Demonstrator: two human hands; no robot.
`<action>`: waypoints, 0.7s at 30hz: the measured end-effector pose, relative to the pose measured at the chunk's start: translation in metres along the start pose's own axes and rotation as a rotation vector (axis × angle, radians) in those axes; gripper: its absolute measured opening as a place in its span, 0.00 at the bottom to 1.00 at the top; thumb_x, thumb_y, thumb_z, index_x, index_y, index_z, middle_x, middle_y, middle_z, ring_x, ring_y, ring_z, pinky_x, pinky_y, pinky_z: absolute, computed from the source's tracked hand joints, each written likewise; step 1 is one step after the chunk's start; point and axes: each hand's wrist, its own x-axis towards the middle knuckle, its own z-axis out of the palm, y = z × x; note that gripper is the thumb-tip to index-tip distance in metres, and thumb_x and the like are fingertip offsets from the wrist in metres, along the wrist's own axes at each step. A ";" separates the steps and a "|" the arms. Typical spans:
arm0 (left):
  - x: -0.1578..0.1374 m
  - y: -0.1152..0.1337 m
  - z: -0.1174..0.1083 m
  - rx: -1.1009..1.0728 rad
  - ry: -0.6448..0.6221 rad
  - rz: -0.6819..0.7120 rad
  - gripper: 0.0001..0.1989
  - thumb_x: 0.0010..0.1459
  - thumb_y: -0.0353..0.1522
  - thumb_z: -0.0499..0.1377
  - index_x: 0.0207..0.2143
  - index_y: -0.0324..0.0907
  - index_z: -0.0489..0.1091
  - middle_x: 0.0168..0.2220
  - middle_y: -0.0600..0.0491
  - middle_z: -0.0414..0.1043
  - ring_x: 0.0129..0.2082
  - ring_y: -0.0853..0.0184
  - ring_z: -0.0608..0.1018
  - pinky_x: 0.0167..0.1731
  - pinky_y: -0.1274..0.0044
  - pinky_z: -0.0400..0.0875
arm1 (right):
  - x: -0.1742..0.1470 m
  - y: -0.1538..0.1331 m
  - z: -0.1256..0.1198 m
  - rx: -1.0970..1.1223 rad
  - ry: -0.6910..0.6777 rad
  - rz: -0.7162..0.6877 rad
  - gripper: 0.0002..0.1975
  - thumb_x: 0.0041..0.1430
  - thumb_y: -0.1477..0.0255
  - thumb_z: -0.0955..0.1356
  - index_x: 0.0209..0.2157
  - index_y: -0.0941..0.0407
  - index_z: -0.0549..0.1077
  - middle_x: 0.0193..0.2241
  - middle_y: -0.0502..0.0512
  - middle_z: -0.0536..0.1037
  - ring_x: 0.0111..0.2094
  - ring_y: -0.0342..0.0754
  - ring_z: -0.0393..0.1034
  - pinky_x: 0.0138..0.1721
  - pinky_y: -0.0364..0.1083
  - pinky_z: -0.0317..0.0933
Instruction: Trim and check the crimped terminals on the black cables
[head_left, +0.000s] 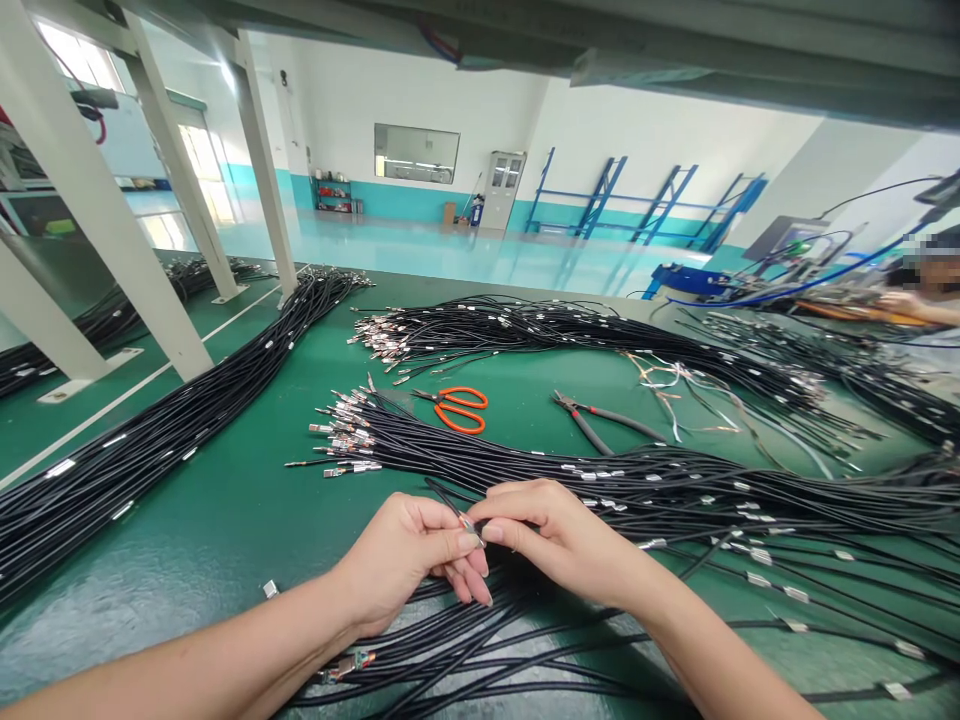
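Note:
My left hand [431,550] pinches the end of a black cable [444,492] between thumb and fingers; a bit of orange wire shows at the pinch. Thumb to thumb with it, my right hand [544,530] is closed on the same cable end. What exactly lies between the fingertips is mostly covered. Under and behind my hands runs a bundle of black cables [465,445] with metal connectors at its left end. Below my wrists lie more black cables [435,635], one ending in a metal connector [349,665] with coloured wires.
Orange-handled scissors [459,410] and grey-handled pliers [600,420] lie beyond my hands. Another cable bundle [510,325] stretches behind them, and one [217,410] runs along the left. Stripped wires [679,380] lie right. White posts [161,200] stand left; a person [934,290] is far right.

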 end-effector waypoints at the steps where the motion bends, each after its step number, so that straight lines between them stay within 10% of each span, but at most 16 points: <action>1: 0.000 0.000 0.000 0.002 0.001 -0.001 0.08 0.49 0.28 0.58 0.20 0.33 0.70 0.17 0.51 0.70 0.19 0.69 0.74 0.20 0.81 0.65 | 0.000 0.000 0.000 -0.002 -0.001 0.001 0.13 0.61 0.74 0.59 0.30 0.58 0.73 0.27 0.49 0.72 0.28 0.40 0.61 0.32 0.39 0.51; 21: 0.001 -0.001 -0.004 0.014 -0.047 0.007 0.09 0.49 0.29 0.57 0.19 0.33 0.70 0.16 0.51 0.69 0.18 0.70 0.73 0.21 0.81 0.65 | 0.000 0.001 0.005 0.013 0.001 0.025 0.13 0.61 0.73 0.58 0.28 0.57 0.72 0.28 0.50 0.74 0.30 0.41 0.62 0.33 0.40 0.52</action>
